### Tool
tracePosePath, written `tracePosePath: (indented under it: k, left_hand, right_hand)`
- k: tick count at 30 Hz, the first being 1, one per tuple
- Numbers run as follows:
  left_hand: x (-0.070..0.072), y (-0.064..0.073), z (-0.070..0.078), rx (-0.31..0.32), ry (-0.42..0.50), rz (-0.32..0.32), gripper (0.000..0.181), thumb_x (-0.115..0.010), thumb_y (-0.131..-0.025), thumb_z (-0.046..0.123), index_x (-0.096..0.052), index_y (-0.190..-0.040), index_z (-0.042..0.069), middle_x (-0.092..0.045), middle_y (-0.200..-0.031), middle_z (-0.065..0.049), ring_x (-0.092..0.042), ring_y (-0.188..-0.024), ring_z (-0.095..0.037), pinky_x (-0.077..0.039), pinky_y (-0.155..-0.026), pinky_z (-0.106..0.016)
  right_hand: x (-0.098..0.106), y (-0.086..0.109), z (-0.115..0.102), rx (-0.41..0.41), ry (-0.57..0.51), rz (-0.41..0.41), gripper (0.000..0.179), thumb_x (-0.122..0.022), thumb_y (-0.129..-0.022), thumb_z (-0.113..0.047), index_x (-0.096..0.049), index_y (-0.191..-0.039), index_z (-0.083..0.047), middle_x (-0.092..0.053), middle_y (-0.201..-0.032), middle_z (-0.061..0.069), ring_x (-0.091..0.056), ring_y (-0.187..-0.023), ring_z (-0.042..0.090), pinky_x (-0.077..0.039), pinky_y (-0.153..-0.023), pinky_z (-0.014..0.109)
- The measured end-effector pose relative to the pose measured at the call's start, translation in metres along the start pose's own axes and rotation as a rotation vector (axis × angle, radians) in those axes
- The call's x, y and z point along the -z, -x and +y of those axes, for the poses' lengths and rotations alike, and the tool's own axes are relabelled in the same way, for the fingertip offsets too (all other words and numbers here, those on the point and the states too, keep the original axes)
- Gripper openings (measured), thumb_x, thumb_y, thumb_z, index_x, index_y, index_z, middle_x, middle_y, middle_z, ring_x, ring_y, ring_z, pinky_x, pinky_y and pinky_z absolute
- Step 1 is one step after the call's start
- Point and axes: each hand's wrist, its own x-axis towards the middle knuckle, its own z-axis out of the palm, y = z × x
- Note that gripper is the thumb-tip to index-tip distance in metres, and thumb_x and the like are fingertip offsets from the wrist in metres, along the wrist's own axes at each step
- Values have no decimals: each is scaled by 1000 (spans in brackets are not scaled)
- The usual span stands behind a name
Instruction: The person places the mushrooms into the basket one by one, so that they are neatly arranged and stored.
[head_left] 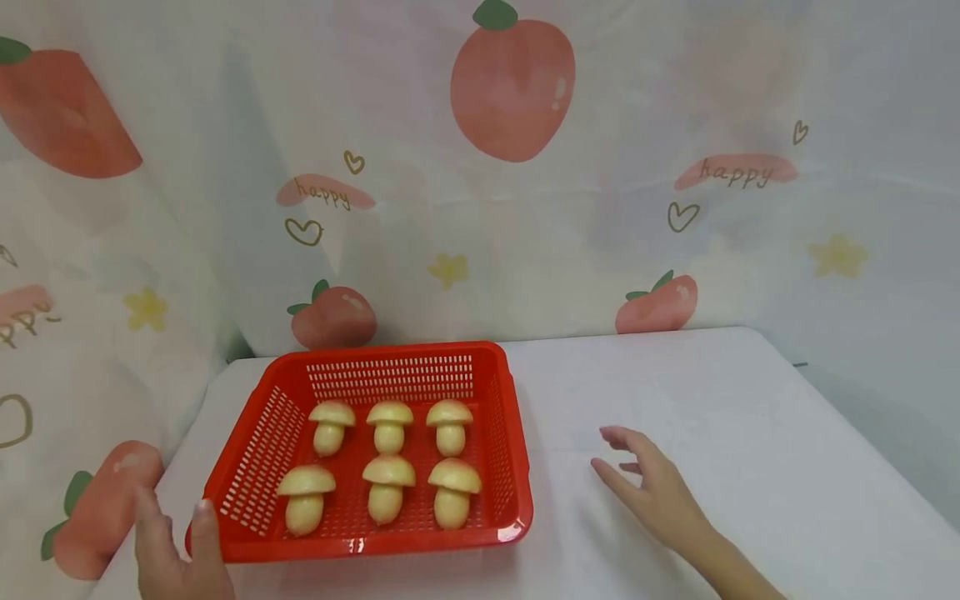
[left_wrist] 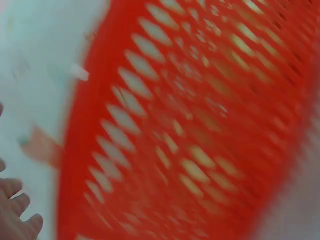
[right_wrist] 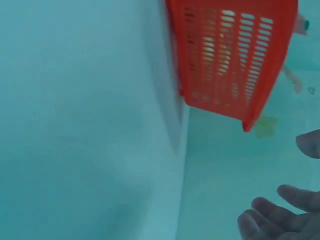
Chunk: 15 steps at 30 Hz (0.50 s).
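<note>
A red plastic basket point(head_left: 360, 547) with slotted walls sits on the left half of the white table. Inside it, pale yellow mushroom-shaped pieces point(head_left: 386, 503) lie in two rows of three, caps toward the back. My left hand point(head_left: 182, 552) is at the basket's front left corner, thumb and fingers apart and holding nothing. In the left wrist view, the basket wall point(left_wrist: 75, 150) is blurred, with fingertips at the lower left. Right of the basket, my right hand point(head_left: 663, 504) hovers over the table with relaxed, spread fingers. The right wrist view shows the basket's side point(right_wrist: 267, 75) beyond that hand point(right_wrist: 282, 220).
The white-covered table point(head_left: 757, 433) extends to the right of the basket. A cloth point(head_left: 525, 225) printed with fruit, hearts and "happy" hangs behind the table and along its left side.
</note>
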Motion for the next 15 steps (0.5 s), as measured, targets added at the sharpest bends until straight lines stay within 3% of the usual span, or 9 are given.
tracePosePath:
  k: [2, 5, 7, 9, 10, 13, 15]
  left_hand:
    - [-2, 3, 31, -242, -188, -49, 68, -45, -94, 31, -7, -148, 13, -7, -153, -5, -9, -137, -27, -12, -107, -48]
    - [-21, 5, 68, -639, -337, -146, 67, -44, -94, 28, -11, -147, 4, -6, -152, -10, -6, -138, -29, -11, -108, -46]
    - [-41, 8, 89, -787, -425, -252, 68, -42, -95, 31, -9, -146, 3, -1, -153, -9, -1, -138, -28, -9, -109, -46]
    - [-64, 14, 104, -858, -512, -349, 69, -39, -95, 35, -9, -146, 1, 1, -152, -10, 2, -138, -29, -7, -109, -44]
    - [-76, 19, 110, -862, -557, -409, 70, -38, -95, 37, -8, -145, 0, 2, -152, -11, 3, -138, -28, -7, -109, -44]
    - [-104, 31, 116, -822, -664, -590, 70, -38, -95, 40, -12, -145, -2, -3, -151, -15, 1, -137, -29, -8, -109, -43]
    - [-116, 36, 117, -790, -713, -666, 70, -38, -95, 41, -14, -144, -3, -6, -151, -17, -2, -137, -31, -9, -109, -43]
  right_hand:
    - [11, -13, -3, -21, 42, -46, 56, -60, -89, -28, -41, -132, 1, -46, -130, 18, -44, -117, 33, -42, -90, 48]
    - [19, -35, -12, -21, 140, -103, 73, -53, -92, -38, -20, -143, 2, -24, -145, 21, -23, -131, 37, -26, -100, 56]
    - [19, -47, -20, 4, 227, -134, 77, -48, -93, -41, -11, -145, 3, -12, -149, 22, -9, -135, 37, -13, -104, 57]
    - [13, -58, -28, 51, 330, -168, 77, -43, -94, -42, -8, -144, 4, -6, -150, 22, -2, -136, 37, -6, -105, 56]
    - [9, -62, -32, 78, 378, -187, 75, -40, -95, -42, -8, -144, 5, -5, -150, 22, -1, -136, 37, -4, -105, 56]
    - [-3, -70, -40, 150, 489, -251, 71, -38, -96, -40, -14, -143, 7, -8, -149, 23, -2, -136, 38, -3, -106, 55]
    - [-8, -73, -43, 170, 515, -287, 69, -38, -96, -38, -16, -142, 8, -9, -149, 23, -4, -136, 38, -5, -106, 53]
